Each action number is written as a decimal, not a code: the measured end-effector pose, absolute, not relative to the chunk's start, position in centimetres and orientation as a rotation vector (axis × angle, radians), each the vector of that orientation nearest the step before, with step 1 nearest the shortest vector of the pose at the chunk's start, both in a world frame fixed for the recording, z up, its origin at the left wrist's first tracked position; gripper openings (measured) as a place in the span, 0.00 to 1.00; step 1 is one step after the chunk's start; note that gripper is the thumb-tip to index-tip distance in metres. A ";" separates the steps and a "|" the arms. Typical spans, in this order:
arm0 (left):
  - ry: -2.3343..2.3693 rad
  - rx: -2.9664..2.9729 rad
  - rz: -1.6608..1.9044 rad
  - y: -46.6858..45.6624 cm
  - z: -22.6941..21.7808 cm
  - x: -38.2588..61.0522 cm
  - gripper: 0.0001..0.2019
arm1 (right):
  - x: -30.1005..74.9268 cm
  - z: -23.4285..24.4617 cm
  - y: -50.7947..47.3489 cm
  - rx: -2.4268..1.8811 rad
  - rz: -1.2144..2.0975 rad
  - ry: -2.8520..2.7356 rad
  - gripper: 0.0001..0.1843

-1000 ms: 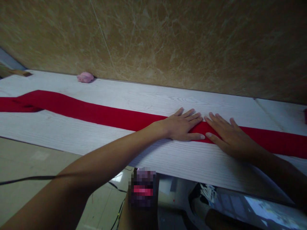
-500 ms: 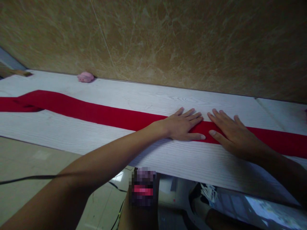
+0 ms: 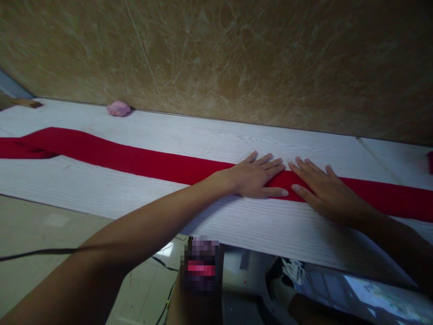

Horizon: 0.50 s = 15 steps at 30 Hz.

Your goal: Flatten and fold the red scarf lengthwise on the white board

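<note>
A long strip of red cloth [image 3: 152, 164] runs across the white wood-grain tabletop [image 3: 203, 135], past both edges of the view. It lies flat in the middle and has a twist or fold near its left end. My left hand [image 3: 259, 178] rests flat on the strip, fingers stretched out and spread. My right hand [image 3: 321, 189] lies over the strip just to the right, its fingers extended and thumb apart, close to the left fingertips. Cloth shows in the gap between the two hands. Part of the strip is hidden under my palms and wrists.
A pink pig-shaped figure [image 3: 118, 109] sits against the brown marbled wall [image 3: 237, 54]. A brown wooden piece [image 3: 27, 103] is at the far left. Something dark red [image 3: 430, 161] shows at the right edge. Black cable [image 3: 37, 254] crosses the lower left, above the tiled floor [image 3: 50, 225].
My right hand has shifted very slightly left and down. My left hand stays in place on the red cloth. The view has moved a little.
</note>
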<state>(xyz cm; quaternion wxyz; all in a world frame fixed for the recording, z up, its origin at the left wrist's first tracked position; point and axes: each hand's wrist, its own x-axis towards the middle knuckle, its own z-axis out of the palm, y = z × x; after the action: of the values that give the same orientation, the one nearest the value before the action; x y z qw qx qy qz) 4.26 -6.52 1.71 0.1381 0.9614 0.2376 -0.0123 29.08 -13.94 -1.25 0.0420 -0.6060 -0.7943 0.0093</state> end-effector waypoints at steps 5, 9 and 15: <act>0.678 2.786 -0.023 -6.5 1.7 4.2 0.44 | 29.4 -1.5 -13.9 -1.797 -0.051 -2.419 0.36; 0.677 2.781 -0.030 -6.6 1.8 4.2 0.44 | 29.2 -1.6 -13.8 -1.829 -0.025 -2.454 0.37; 0.683 2.782 -0.047 -6.6 1.9 4.2 0.44 | 28.9 -1.5 -14.0 -1.818 -0.053 -2.452 0.37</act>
<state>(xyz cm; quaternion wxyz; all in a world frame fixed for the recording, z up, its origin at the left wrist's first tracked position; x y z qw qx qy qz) 4.20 -6.61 1.85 0.1379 0.9618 0.2360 -0.0162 28.89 -13.99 -1.55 0.0441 -0.5950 -0.8024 -0.0173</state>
